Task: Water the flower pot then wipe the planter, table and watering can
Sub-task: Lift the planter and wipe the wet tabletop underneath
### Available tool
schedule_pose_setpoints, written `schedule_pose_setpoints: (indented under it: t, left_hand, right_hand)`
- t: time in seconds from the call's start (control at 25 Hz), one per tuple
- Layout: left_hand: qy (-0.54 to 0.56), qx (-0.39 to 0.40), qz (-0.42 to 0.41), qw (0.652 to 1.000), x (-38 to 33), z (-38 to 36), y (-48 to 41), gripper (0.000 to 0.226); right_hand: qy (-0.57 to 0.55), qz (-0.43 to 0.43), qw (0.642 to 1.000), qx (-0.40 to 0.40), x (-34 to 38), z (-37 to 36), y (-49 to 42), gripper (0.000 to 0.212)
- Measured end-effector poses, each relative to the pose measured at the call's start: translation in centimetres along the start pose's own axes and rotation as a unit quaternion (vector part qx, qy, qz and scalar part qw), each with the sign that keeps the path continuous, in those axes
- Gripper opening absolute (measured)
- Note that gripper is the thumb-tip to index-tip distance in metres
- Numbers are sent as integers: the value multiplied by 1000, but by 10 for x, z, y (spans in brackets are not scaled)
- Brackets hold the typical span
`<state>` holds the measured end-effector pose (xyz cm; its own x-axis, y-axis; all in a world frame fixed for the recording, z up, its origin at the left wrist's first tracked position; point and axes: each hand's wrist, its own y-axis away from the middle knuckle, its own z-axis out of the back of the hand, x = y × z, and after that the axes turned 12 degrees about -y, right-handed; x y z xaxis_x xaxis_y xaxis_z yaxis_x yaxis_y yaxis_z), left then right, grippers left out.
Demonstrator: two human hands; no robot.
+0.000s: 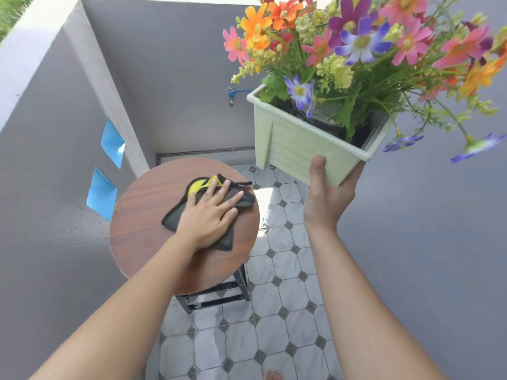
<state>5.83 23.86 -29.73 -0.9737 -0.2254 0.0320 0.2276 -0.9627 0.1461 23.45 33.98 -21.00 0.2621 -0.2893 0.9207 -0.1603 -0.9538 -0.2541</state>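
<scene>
A pale green rectangular planter (299,144) full of colourful flowers (365,42) is held up in the air at the right, tilted. My right hand (326,193) grips its near bottom corner from below, thumb on the side wall. A round wooden table (137,231) stands lower left of it. On the tabletop lies a dark grey cloth with a yellow patch (238,198). My left hand (211,215) lies flat on the cloth, fingers spread, pressing it against the wood. No watering can is in view.
Grey walls close in the space on the left, back and right. A blue tap (231,94) sticks out of the back wall. Two blue openings (109,168) are in the left wall. The floor (285,270) is grey tile. The table has a dark metal frame (216,294).
</scene>
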Motion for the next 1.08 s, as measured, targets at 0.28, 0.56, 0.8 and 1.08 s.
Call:
schedule_pose_setpoints:
  t: [0.28, 0.56, 0.8, 1.08]
  left_hand:
    - [-51, -36, -263, 963, 2, -19, 78, 46]
    - [-38, -45, -152, 987, 75, -31, 113, 46]
    - [65, -3, 96, 993, 122, -28, 47, 62]
    - [32, -8, 83, 996, 95, -3, -47, 47]
  right_hand:
    - [-15, -5, 1000, -9, -3, -14, 6, 92]
    - [-21, 4, 1000, -4, -4, -10, 5, 91]
    - [-24, 2, 1000, 7, -20, -8, -2, 90]
    - [-25, 10, 999, 21, -22, -5, -6, 92]
